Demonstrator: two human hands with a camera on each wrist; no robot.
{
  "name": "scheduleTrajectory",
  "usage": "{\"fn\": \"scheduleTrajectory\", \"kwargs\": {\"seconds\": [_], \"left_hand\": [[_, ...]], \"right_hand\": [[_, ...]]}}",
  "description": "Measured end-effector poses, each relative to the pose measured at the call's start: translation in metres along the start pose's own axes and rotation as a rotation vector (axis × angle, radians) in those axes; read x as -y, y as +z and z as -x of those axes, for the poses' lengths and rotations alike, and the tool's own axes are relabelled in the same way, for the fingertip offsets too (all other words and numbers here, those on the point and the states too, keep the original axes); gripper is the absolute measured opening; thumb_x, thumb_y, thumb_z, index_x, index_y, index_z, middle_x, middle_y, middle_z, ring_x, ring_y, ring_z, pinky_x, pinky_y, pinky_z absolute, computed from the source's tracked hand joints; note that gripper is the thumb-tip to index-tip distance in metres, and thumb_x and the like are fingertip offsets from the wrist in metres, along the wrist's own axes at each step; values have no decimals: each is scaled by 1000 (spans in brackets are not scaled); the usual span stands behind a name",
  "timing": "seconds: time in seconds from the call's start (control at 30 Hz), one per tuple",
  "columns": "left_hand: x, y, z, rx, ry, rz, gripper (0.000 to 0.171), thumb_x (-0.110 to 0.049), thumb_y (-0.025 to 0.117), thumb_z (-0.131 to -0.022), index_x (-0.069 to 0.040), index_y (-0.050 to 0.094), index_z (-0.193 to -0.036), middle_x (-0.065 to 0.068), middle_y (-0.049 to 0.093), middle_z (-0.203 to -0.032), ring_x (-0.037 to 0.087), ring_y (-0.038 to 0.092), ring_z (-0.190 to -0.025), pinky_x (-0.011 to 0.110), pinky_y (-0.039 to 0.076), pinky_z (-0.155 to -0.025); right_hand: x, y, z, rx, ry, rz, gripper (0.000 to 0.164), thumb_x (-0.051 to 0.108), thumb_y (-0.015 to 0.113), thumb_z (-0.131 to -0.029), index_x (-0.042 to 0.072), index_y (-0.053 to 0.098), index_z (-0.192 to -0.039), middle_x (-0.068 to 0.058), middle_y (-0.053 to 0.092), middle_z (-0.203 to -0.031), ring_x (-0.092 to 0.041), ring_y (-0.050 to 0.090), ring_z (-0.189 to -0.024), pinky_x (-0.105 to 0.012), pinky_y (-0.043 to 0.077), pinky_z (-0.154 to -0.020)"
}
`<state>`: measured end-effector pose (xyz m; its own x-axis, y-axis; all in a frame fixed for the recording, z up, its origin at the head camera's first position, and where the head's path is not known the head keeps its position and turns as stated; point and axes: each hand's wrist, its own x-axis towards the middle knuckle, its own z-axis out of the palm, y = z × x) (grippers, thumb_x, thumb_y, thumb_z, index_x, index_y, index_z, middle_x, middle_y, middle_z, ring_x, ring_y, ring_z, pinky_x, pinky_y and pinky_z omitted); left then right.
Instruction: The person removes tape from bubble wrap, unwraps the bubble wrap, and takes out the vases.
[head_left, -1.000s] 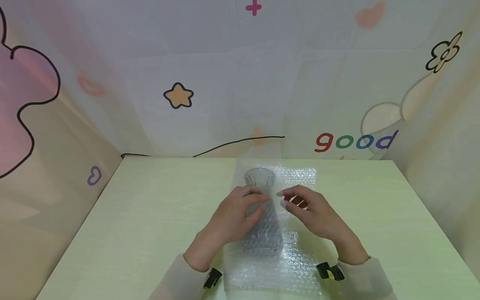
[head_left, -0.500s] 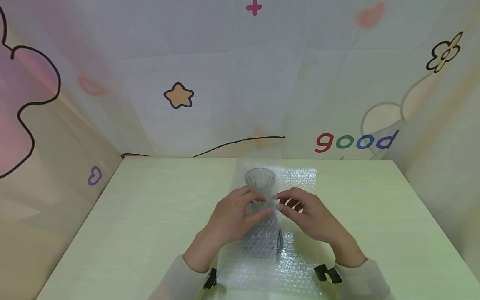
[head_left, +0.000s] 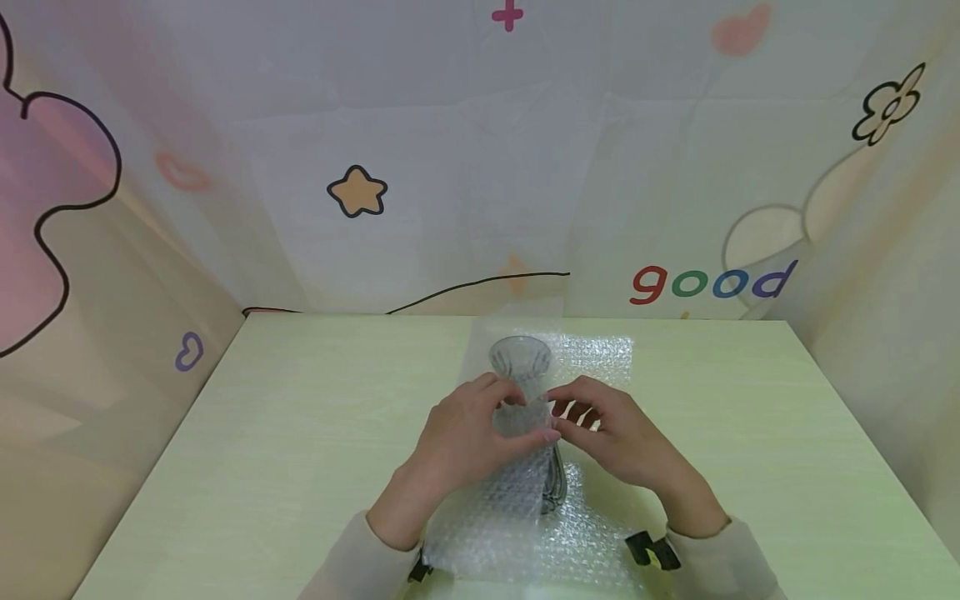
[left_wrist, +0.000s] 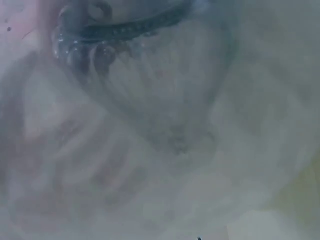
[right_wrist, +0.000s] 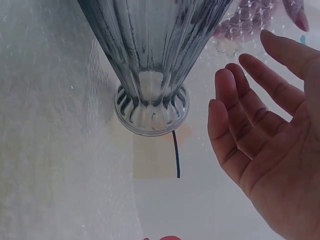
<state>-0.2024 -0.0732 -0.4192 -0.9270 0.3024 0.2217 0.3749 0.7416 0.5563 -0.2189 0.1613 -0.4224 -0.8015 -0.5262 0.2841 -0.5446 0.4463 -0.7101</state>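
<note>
head view: glass [head_left: 554,482] lies lengthwise toward the tabletop's [head_left: 337,400] far edge, under the nearer left hand [head_left: 467,429], grip unclear, beside the loosely parted right hand [head_left: 617,429].

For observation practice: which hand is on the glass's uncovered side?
The right hand, right of the exposed glass; the left hand is opposite, where bubble wrap covers it.

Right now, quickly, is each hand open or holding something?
Left hand: at the clear plastic bubble wrap; whether it grips cannot be told.
Right hand: open, fingers relaxed, holding nothing.
</note>
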Motion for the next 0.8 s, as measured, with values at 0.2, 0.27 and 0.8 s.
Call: {"fn": "scheduleTrajectory", "kwargs": {"seconds": [0.2,0.27,0.8], "left_hand": [[-5,1,1,14,-14,-33,54,-74,72,-82,-24,62,-97,-9,62,-101,11,56,-84,27,45,-61],[-7,1,2,13,1,-55,47,-68,73,-84,-24,59,-93,-9,59,-98,11,52,-79,26,43,-58],[-7,1,2,-58,49,-33,35,-55,69,-94,-22,58,-91,-5,60,-90,10,48,-70,25,39,-54]], "right_hand": [[0,2,0,-4,9,16,34,7,74,-95,11,68,-128,3,70,-105,-15,66,-90,-28,57,-78],[0,2,0,-6,14,19,33,9,74,-95,12,68,-128,4,69,-105,-15,65,-91,-27,56,-78],[1,2,0,-15,24,36,32,14,75,-96,14,69,-127,4,70,-109,-14,64,-91,-27,56,-78]]}}
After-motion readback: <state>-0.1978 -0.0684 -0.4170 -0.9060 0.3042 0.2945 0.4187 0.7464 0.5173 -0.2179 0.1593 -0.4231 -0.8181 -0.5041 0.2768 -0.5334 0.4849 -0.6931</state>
